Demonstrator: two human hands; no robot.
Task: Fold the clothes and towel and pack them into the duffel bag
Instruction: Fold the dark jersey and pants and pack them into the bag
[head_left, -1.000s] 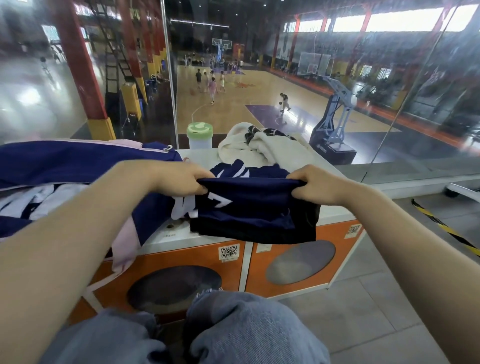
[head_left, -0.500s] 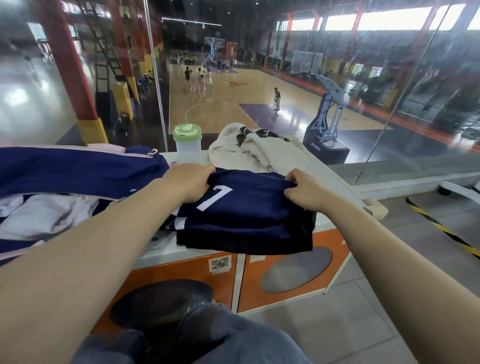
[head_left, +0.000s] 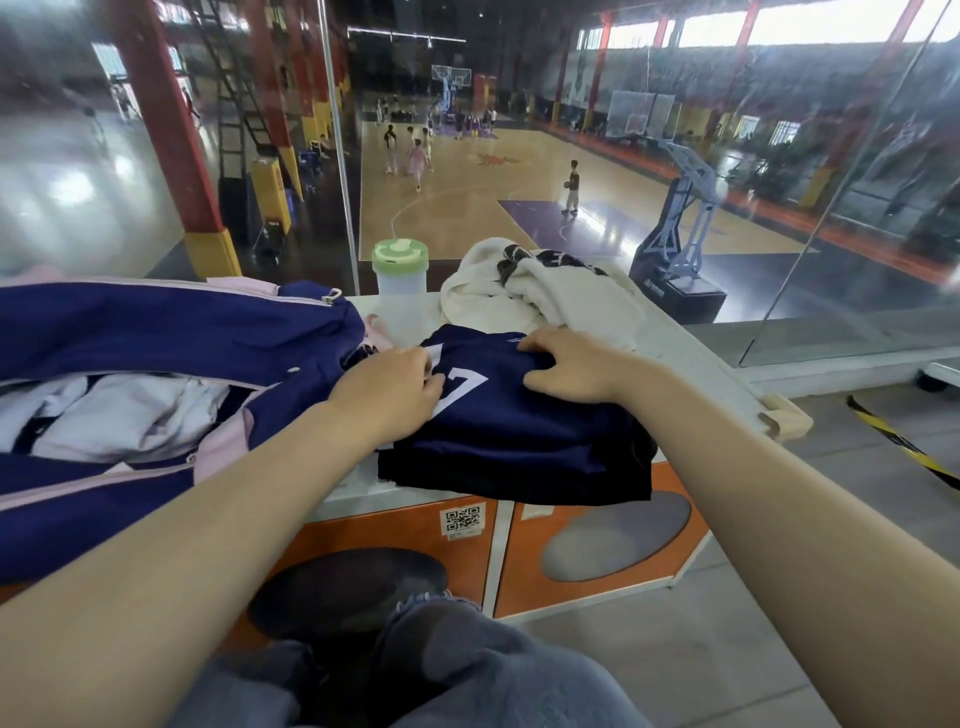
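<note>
Folding step: both hands, left hand (head_left: 387, 387) and right hand (head_left: 571, 366), press the navy jersey (head_left: 519, 431) flat, fingers loosely spread. Next, probably lifting it into the open duffel bag (head_left: 156, 332).

- Bottle (head_left: 400, 291) with a green lid stands upright on the white counter (head_left: 696, 358), against the glass (head_left: 156, 156).
- Orange cabinet (head_left: 597, 545) below carries a QR sticker (head_left: 462, 520).
- Beyond the glass, a court (head_left: 467, 208) with players; a hoop stand (head_left: 680, 228) at right.
- Striped tape (head_left: 904, 447) crosses the floor.
</note>
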